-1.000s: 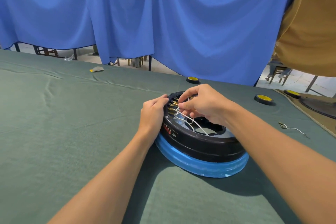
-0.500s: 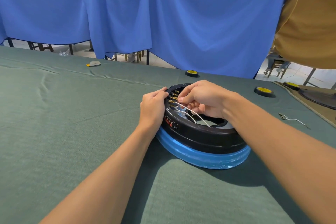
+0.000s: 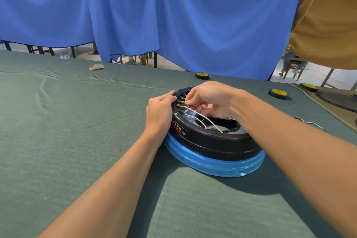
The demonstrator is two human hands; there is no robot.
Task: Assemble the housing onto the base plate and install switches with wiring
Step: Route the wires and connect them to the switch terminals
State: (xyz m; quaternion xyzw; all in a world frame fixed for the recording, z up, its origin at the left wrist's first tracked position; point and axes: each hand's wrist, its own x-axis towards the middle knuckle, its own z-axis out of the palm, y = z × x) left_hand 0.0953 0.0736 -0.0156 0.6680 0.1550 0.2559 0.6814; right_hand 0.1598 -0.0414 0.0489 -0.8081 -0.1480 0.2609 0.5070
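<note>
A round black housing (image 3: 214,142) sits upside down on the table, its lower rim wrapped in blue film (image 3: 216,163). A row of brass switch terminals (image 3: 180,105) lines its far left inner edge. White wires (image 3: 204,120) run from those terminals across the central opening. My left hand (image 3: 160,112) grips the housing's outer left rim beside the terminals. My right hand (image 3: 208,99) reaches over the housing, its fingertips pinched on a white wire end at the terminals.
Green cloth (image 3: 67,131) covers the table. Black-and-yellow tape rolls lie at the far edge (image 3: 202,75) and to the right (image 3: 279,93) (image 3: 308,87). A loose wire piece (image 3: 309,122) lies at right. A small grey object (image 3: 97,67) lies far left. A blue curtain hangs behind.
The view has shifted slightly. My right hand's fingers have moved a little along the terminals with the white wire. My left hand stays on the rim.
</note>
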